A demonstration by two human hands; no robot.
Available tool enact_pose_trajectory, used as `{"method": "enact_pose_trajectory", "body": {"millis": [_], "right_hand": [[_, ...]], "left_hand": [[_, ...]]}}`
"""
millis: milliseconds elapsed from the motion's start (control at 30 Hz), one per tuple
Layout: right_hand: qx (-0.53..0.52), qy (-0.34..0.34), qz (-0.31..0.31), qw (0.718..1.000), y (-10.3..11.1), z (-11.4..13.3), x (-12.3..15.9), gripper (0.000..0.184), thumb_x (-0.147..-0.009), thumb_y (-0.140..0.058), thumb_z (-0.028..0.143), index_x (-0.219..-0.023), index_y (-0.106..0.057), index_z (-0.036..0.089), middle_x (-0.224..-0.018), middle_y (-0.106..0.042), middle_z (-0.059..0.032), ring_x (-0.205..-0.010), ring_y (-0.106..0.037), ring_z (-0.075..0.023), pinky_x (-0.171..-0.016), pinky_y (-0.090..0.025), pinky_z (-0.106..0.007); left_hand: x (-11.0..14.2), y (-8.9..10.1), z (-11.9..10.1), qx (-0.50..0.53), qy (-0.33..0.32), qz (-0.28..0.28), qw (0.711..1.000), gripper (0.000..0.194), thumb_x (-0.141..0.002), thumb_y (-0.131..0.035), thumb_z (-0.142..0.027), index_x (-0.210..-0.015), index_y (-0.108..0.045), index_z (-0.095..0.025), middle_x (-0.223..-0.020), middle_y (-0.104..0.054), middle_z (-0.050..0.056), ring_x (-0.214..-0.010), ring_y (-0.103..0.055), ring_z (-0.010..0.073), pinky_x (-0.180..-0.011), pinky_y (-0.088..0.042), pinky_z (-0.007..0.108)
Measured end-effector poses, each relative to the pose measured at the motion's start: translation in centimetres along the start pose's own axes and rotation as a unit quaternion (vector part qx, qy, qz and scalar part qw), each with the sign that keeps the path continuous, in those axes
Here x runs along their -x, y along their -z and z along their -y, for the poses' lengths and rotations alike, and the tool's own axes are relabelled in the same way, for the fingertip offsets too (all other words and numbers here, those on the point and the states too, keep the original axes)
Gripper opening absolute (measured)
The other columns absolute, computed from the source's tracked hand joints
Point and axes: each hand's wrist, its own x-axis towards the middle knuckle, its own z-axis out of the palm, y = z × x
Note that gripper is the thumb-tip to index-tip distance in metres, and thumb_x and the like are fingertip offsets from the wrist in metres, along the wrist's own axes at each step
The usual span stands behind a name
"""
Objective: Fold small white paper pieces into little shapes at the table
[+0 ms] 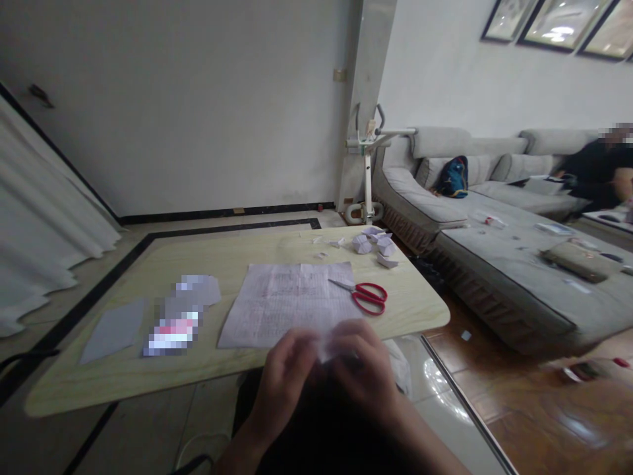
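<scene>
My left hand (289, 369) and my right hand (366, 363) meet at the table's near edge, fingers closed around a small piece of white paper (324, 348). Motion smears the fingertips, and the paper's exact shape is unclear. Just beyond them lies a large creased sheet of paper (287, 300) covered with writing. Red-handled scissors (368, 298) rest partly on its right side, blades pointing left. Several small folded paper shapes (362, 245) sit at the table's far right corner, with paper scraps (322, 254) to their left.
The pale wooden table (415, 297) has rounded corners. On its left are a plain paper sheet (113, 330) and a pixelated item (173, 326). A grey sofa (504, 264) stands to the right, with a backpack (453, 177) on it and a person (593, 168) at its far end.
</scene>
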Motion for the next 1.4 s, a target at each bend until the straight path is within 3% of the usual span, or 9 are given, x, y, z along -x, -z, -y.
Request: {"method": "enact_pose_trajectory", "body": {"millis": [267, 500, 767, 1067, 1400], "right_hand": [[0.032, -0.012, 0.02, 0.999, 0.06, -0.37, 0.1, 0.04, -0.07, -0.054, 0.001, -0.102, -0.062, 0.024, -0.102, -0.056, -0.007, -0.09, -0.059, -0.0213, -0.074, -0.053, -0.033], [0.016, -0.005, 0.056, 0.998, -0.06, -0.33, 0.04, 0.043, -0.072, -0.052, -0.001, -0.106, -0.06, 0.024, -0.1, -0.057, -0.0065, -0.09, -0.059, -0.02, -0.074, -0.053, -0.031], [0.032, 0.007, 0.059, 0.998, -0.22, -0.48, 0.03, 0.044, -0.071, -0.05, -0.003, -0.105, -0.061, 0.022, -0.098, -0.056, -0.0061, -0.086, -0.058, -0.0187, -0.072, -0.052, -0.029], [0.063, -0.011, 0.101, 0.993, 0.21, -0.81, -0.09, 0.048, -0.068, -0.051, -0.004, -0.106, -0.063, 0.022, -0.1, -0.056, -0.0065, -0.09, -0.057, -0.02, -0.076, -0.051, -0.032], [0.059, -0.015, 0.123, 0.991, 0.4, -0.75, -0.11, 0.049, -0.068, -0.051, -0.003, -0.109, -0.061, 0.023, -0.102, -0.056, -0.0068, -0.092, -0.057, -0.02, -0.077, -0.051, -0.032]], "left_hand": [[0.07, -0.5, -0.24, 0.035, 0.028, -0.002, 0.999, 0.015, -0.091, -0.056, -0.034, -0.098, -0.058, -0.021, -0.074, -0.063, -0.002, -0.062, -0.061, 0.0125, -0.055, -0.05, 0.021], [-0.04, -0.27, 0.18, -0.063, -0.013, -0.028, 0.998, 0.015, -0.091, -0.056, -0.031, -0.102, -0.057, -0.021, -0.088, -0.069, 0.002, -0.08, -0.068, 0.0167, -0.066, -0.053, 0.024], [-0.24, -0.07, 0.14, -0.216, -0.101, -0.045, 0.97, 0.011, -0.09, -0.053, -0.021, -0.091, -0.064, -0.021, -0.077, -0.071, -0.001, -0.07, -0.068, 0.0153, -0.062, -0.051, 0.022], [-0.26, -0.13, 0.13, -0.25, -0.128, -0.068, 0.957, 0.011, -0.089, -0.054, -0.019, -0.09, -0.065, -0.02, -0.074, -0.07, 0.0, -0.066, -0.068, 0.0149, -0.061, -0.052, 0.022], [-0.17, -0.27, 0.05, -0.24, -0.112, -0.058, 0.963, 0.012, -0.09, -0.053, -0.019, -0.089, -0.064, -0.019, -0.077, -0.071, 0.0, -0.07, -0.068, 0.0151, -0.063, -0.051, 0.022]]}}
